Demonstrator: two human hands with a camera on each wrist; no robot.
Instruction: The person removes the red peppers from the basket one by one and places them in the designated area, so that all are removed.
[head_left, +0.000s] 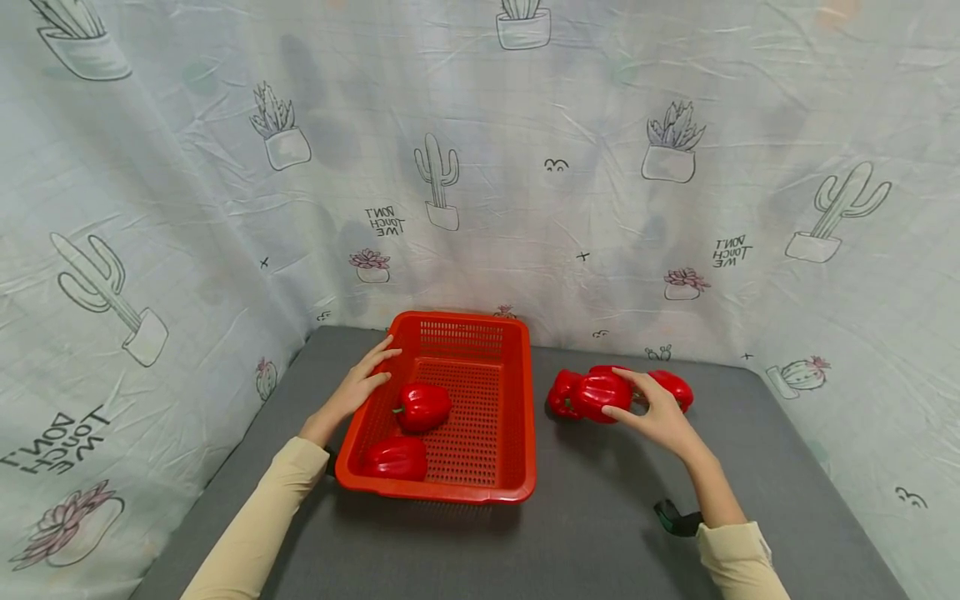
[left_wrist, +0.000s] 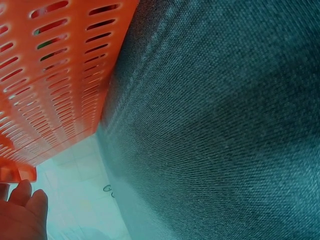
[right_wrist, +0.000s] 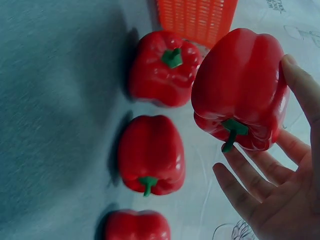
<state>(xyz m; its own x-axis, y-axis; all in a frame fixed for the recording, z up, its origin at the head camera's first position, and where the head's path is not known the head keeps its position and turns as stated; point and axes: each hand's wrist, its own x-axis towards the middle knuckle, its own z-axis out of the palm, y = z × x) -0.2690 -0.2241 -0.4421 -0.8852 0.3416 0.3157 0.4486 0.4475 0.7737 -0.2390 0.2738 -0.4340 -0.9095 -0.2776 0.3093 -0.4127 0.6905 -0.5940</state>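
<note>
In the red plastic basket (head_left: pixel 529 417), one red bell pepper (head_left: pixel 396 459) lies in the near left corner, a second pepper (head_left: pixel 423 407) just beyond. Right of the basket, the right-wrist view separates three peppers (right_wrist: pixel 152 155) on the worktop (head_left: pixel 585 517), partly hidden in the head view. There the right hand (head_left: pixel 660 421) grips another pepper (head_left: pixel 602 395); the left hand (head_left: pixel 352 392), fingers extended, rests on the basket's left rim.

Grey tabletop (head_left: pixel 592 533) beneath a red basket (head_left: pixel 435 492) and three red peppers (right_wrist: pixel 152 155).
</note>
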